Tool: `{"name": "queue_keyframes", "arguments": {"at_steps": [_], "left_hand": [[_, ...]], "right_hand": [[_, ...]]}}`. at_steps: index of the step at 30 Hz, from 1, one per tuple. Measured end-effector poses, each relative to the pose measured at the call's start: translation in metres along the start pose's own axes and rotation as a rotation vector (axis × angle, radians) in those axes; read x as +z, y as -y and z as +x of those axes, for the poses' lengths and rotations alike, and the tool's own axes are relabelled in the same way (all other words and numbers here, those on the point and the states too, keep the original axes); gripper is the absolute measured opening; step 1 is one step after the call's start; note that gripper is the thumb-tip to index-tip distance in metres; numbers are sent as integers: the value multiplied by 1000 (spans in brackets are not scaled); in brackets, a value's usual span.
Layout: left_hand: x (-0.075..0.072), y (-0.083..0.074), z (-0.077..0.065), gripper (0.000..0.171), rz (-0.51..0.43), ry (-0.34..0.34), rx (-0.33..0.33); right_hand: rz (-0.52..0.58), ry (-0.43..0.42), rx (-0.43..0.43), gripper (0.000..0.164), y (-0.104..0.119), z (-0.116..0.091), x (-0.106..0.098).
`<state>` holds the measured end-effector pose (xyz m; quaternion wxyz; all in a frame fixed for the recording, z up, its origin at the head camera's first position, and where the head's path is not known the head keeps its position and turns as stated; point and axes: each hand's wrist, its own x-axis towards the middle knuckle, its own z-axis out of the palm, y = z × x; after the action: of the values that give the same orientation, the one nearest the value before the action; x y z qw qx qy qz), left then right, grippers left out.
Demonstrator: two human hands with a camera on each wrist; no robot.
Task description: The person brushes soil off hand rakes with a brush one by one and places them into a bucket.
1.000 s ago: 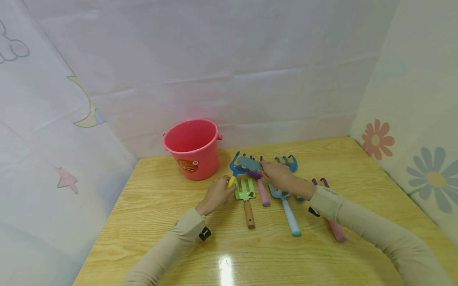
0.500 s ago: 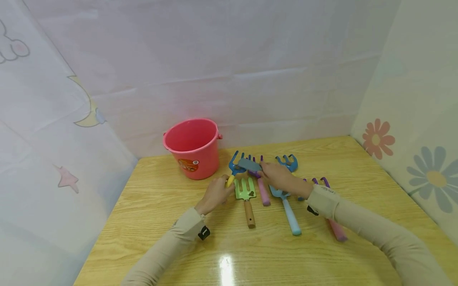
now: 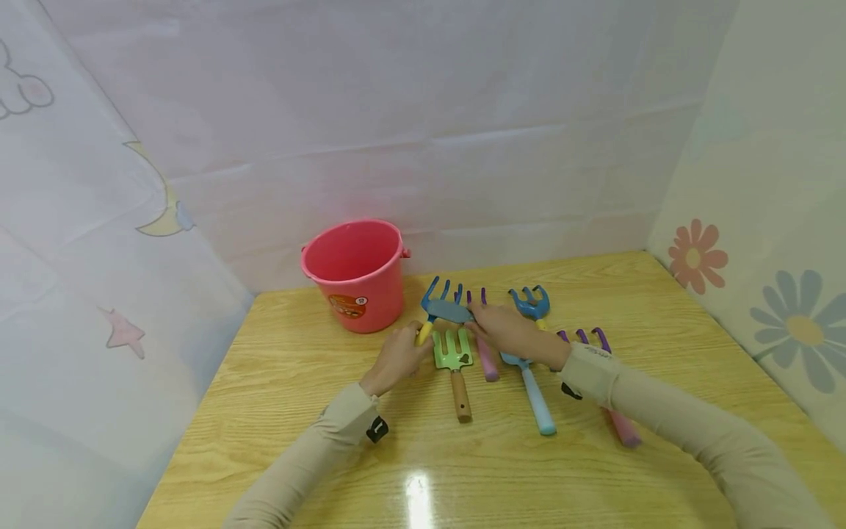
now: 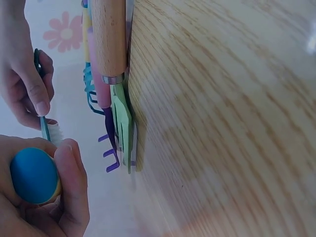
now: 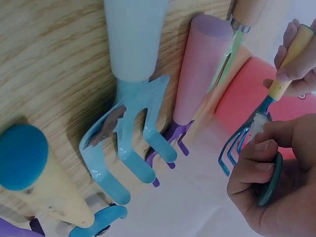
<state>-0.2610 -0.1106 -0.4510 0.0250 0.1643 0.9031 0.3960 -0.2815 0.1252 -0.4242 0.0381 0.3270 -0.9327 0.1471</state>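
Note:
In the head view my left hand (image 3: 399, 358) grips the yellow handle of a blue hand rake (image 3: 425, 334), its tines pointing away from me. My right hand (image 3: 505, 328) holds a grey-green brush (image 3: 451, 311) across the rake's head. White bristles (image 5: 258, 123) face the rake's neck and tines in the right wrist view; whether they touch is hard to tell. Curled fingers wrap the brush's looped end (image 5: 270, 180). Below the hands lie a green fork (image 3: 453, 358) with a wooden handle, a purple rake with a pink handle (image 3: 487, 358) and a light blue fork (image 3: 538, 400).
A pink bucket (image 3: 380, 301) stands at the back left of the wooden table (image 3: 277, 411). Another blue rake (image 3: 531, 303) lies behind my right hand. Under the right forearm is a purple rake with a pink handle (image 3: 623, 427). Printed cloth (image 3: 463, 147) hangs around the table.
My right hand has slid the brush left and slightly nearer me along the rake's head. The left hand has stayed nearly in place, its rake turning slightly.

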Motion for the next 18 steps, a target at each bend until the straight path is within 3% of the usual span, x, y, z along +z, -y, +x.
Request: {"name": "queue_keyframes", "arguments": {"at_steps": [11,18], "left_hand": [[-1,3,-1,29,25,-28,0],[-1,2,0,26,41,-49,7]], "right_hand": [[-7,3,126,38,-6,-2,-2],[-96,-131,86,29,-2,0,-3]]}}
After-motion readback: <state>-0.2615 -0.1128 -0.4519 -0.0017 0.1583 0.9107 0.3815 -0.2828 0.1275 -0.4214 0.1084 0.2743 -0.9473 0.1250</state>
